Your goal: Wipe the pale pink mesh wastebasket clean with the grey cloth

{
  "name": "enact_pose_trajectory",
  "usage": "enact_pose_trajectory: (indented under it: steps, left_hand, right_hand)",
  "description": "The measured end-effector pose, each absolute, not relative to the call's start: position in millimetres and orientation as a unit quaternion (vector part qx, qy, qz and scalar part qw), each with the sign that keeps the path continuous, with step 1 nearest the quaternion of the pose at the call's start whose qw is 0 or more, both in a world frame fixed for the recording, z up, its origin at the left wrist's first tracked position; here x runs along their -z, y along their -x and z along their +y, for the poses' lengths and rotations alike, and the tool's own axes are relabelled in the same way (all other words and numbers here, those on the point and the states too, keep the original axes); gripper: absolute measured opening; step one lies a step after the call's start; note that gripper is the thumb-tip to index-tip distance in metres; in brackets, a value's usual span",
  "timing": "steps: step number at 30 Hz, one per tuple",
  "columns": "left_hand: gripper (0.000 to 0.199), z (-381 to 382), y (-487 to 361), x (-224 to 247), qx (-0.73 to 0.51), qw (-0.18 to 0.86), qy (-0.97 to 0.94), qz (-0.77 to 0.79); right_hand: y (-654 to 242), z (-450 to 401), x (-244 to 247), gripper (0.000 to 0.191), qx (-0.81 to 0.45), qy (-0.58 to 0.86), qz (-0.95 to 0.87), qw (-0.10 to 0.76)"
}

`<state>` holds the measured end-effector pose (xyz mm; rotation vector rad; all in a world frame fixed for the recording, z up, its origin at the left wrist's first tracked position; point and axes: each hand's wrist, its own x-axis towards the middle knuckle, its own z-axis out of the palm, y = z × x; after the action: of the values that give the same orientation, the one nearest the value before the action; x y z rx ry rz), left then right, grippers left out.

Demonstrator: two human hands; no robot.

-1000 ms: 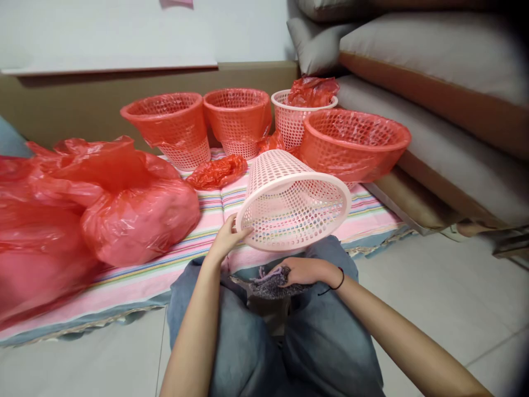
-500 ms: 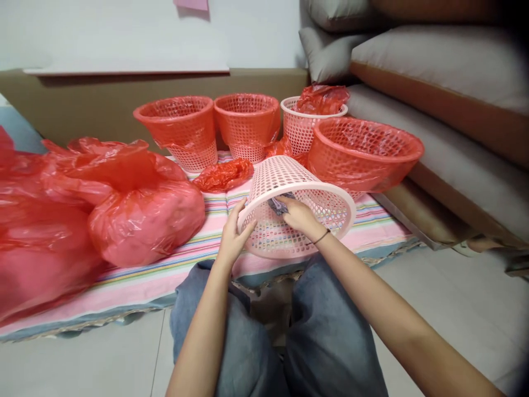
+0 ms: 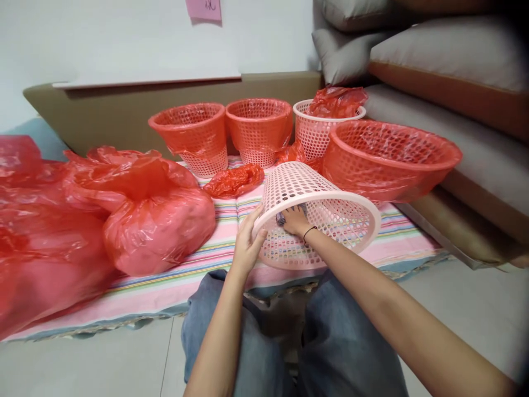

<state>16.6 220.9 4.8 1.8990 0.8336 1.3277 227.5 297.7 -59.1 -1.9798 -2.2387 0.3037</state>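
The left hand (image 3: 247, 243) pinches the near rim of the tipped pink mesh basket (image 3: 294, 175) between thumb and fingers; inside the basket, the right hand (image 3: 296, 221) holds a bunched grey cloth (image 3: 280, 219) under slightly spread fingers. Moving the cloth there calls for a steady rim.

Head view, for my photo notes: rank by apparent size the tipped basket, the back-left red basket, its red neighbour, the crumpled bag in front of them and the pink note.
1. Tipped basket
2. Back-left red basket and red neighbour: too alike to rank
3. Crumpled bag
4. Pink note, cut by picture's edge
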Motion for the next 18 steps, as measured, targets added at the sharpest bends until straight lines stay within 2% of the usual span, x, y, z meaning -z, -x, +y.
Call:
enact_pose_trajectory:
  steps: [4, 10, 18]
  left_hand:
    - [0.059, 224.0, -22.5, -2.1, -0.507, 0.354, -0.724, 0.305]
    - [0.054, 226.0, -32.2, 1.1, -0.516, 0.357, -0.716, 0.307]
    - [0.053, 220.8, -30.8, 3.0, -0.534, 0.379, -0.679, 0.331]
  right_hand:
    - [-232.2, 297.4, 68.2, 0.067, -0.130, 0.668, -0.731, 0.052]
    - [-242.8, 277.4, 48.6, 0.056, -0.171, 0.626, -0.759, 0.050]
    - [-233.8, 198.3, 33.9, 0.075, -0.214, 0.531, -0.819, 0.036]
